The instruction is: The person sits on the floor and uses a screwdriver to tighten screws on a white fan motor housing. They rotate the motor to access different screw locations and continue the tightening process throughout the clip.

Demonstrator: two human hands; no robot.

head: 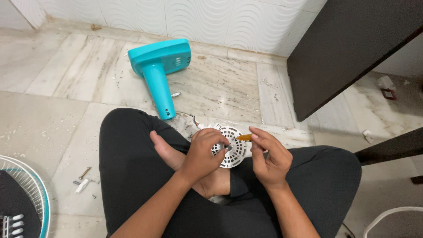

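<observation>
I sit cross-legged on a marble floor with a round white vented fan motor cover resting in my lap. My left hand grips the cover's left side, fingers curled over its middle. My right hand holds a small screwdriver with an orange handle, its tip pointed at the centre of the cover. A bare foot lies under my left hand.
A turquoise fan stand and base lies on the floor ahead. A fan grille is at the lower left. Loose screws and small white parts lie left of my knee. Dark furniture stands at the right, above a white cable.
</observation>
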